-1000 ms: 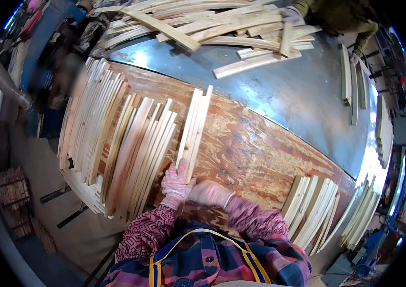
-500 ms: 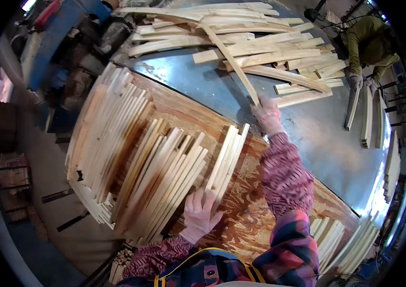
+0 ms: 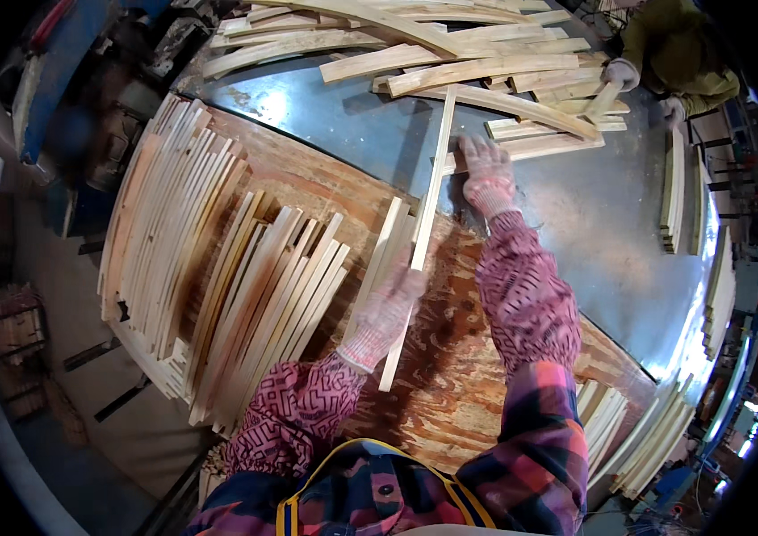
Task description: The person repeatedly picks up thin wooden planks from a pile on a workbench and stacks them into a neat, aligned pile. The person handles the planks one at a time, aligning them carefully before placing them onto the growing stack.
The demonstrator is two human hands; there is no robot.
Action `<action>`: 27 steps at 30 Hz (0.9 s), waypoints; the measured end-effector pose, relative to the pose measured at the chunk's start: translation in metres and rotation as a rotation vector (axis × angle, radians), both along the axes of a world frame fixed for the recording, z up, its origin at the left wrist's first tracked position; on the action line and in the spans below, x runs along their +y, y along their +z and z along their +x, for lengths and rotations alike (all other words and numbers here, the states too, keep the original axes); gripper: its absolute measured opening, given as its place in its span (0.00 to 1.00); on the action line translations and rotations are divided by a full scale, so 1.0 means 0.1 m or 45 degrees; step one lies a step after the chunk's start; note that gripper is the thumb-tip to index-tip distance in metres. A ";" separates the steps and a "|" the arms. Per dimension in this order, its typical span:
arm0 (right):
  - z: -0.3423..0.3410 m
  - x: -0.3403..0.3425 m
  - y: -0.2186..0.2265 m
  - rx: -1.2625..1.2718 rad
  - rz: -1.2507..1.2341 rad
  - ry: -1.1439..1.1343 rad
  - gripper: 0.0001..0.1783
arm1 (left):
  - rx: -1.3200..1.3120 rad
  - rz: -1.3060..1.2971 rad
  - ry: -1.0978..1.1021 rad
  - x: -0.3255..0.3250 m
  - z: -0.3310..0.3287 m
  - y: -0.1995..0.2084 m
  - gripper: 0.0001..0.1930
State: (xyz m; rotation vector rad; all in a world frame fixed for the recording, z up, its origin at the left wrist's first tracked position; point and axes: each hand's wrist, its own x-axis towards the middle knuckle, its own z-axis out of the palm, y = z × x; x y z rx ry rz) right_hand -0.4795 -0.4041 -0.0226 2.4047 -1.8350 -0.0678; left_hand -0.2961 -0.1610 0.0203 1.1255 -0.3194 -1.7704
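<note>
My left hand (image 3: 394,299), gloved and a little blurred, is closed round a long pale wooden strip (image 3: 433,192). The strip slants up and away from the plywood board, its far end over the metal table. Beside that hand a couple more strips (image 3: 385,234) lie on the board. My right hand (image 3: 488,171), also gloved, is over the metal table with its fingers stretched out. Its fingers lie across the near end of a wooden slat (image 3: 544,148) at the edge of the pile; I see nothing gripped in them.
Rows of strips stand side by side on the plywood board (image 3: 450,393) at left (image 3: 160,232) and centre-left (image 3: 272,304). A loose pile of curved slats (image 3: 486,76) covers the far metal table (image 3: 575,201). A co-worker's gloved hand (image 3: 620,74) reaches in at the right. More strips (image 3: 602,415) lie lower right.
My right hand has let go of the long strip, which has come down toward me into my left hand. The co-worker's hand has moved onto the pile. The view has shifted slightly.
</note>
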 end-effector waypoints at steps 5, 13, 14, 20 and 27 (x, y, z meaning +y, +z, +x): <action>-0.05 -0.06 0.19 0.195 0.309 0.035 0.30 | -0.650 -0.025 -0.158 -0.01 0.16 0.35 0.26; -0.75 2.73 0.24 -1.436 0.789 0.027 0.15 | -0.443 -0.122 -0.184 0.30 0.24 0.32 0.24; -0.67 3.06 0.35 -1.269 0.877 0.132 0.15 | -0.438 -0.096 -0.165 0.34 0.22 0.36 0.24; -0.10 3.60 0.54 -2.206 0.826 -0.482 0.19 | -1.600 -0.717 -0.287 0.89 0.18 0.05 0.25; 0.48 2.83 1.39 -1.082 1.219 -0.431 0.26 | -2.701 -1.088 -0.648 1.03 0.28 1.05 0.23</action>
